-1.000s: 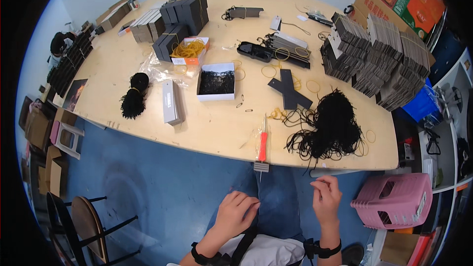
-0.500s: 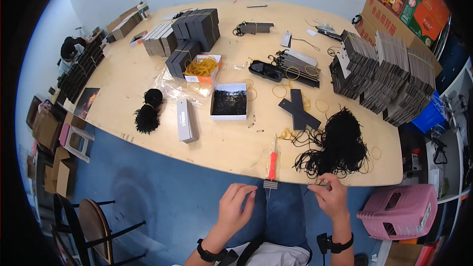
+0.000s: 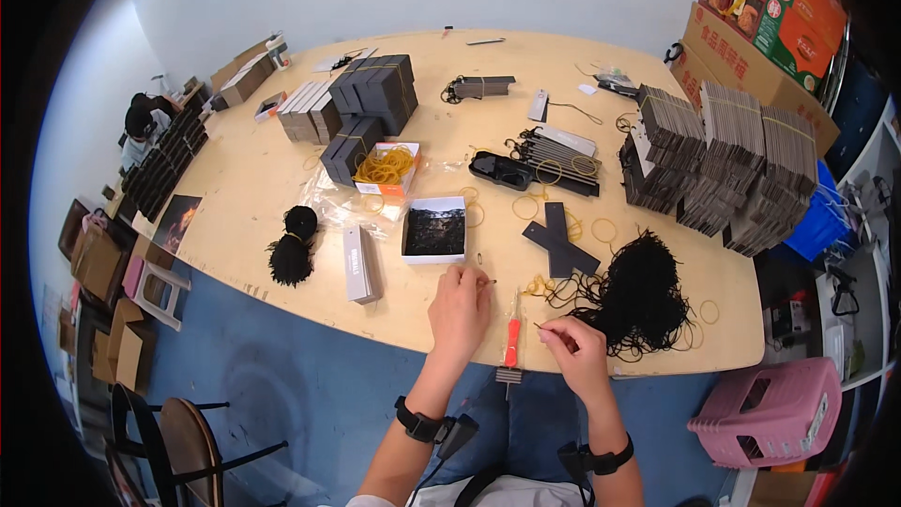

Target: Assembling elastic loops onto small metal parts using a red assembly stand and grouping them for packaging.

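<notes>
Near the front edge of the table, left of its middle, I saw pale capital lettering along a grey stack. Beside the far right corner I made out red characters on a brown carton and pale characters on a green-and-orange carton. Smaller print blurred for me.

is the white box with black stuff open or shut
Open: the white box has no lid on, and its black contents show from above.
</notes>
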`<state>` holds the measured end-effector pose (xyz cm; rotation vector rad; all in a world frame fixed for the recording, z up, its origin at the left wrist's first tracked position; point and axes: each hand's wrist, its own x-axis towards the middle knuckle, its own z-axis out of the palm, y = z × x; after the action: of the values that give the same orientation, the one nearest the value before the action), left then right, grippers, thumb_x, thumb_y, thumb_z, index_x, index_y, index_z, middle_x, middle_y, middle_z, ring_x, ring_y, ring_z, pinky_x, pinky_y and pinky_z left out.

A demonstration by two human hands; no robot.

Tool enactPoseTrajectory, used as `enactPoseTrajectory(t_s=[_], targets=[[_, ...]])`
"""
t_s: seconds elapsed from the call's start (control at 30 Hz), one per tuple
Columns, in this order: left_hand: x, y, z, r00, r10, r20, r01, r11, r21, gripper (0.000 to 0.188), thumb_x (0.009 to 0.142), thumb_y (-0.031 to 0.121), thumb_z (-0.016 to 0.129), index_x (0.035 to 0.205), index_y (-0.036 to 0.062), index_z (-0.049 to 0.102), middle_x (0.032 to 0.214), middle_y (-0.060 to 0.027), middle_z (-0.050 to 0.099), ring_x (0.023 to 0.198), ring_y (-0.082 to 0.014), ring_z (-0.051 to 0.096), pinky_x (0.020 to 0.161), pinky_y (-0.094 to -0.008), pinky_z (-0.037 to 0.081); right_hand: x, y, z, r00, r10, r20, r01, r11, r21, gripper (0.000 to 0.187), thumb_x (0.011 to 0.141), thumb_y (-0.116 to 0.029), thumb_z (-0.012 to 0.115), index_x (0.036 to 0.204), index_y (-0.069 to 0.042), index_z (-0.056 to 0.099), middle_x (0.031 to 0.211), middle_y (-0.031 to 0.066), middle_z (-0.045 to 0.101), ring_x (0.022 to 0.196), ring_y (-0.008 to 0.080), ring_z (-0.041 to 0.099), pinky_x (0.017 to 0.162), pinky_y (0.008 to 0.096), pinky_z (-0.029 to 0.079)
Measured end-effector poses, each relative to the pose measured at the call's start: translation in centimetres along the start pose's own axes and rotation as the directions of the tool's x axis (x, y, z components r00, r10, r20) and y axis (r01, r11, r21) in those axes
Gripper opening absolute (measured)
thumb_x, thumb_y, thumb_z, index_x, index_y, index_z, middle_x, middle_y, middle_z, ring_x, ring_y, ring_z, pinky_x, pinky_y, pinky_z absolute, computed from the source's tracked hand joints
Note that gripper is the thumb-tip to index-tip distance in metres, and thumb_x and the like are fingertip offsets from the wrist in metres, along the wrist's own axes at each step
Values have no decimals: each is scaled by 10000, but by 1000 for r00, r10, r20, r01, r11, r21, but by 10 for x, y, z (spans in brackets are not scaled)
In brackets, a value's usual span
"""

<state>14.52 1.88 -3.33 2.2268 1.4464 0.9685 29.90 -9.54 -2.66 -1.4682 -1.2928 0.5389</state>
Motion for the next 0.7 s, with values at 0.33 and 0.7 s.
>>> enactPoseTrajectory(t_s=[0.33, 0.7], targets=[[-37, 29, -19, 993, -3, 119, 61, 871, -488, 67, 869, -17, 600, 907, 12, 554, 836, -122, 574, 724, -254, 583, 646, -329, 491, -10, -18, -6, 958, -270, -101, 227, 922, -313, 13, 867, -16, 632, 859, -9, 639, 738, 54, 630, 602, 120, 569, 516, 243, 403], [-79, 38, -35, 986, 1, 167, 98, 808, -581, 59, 880, -54, 607, 924, -21, 585, 879, -94, 657, 823, -152, 652, 776, -271, 515, 12, -69, -93, 856, -298, -422, 320, 947, -19, 67, 912, 43, 530, 959, 41, 578, 1114, 172, 588, 945, 184, 616, 756, 267, 523]])
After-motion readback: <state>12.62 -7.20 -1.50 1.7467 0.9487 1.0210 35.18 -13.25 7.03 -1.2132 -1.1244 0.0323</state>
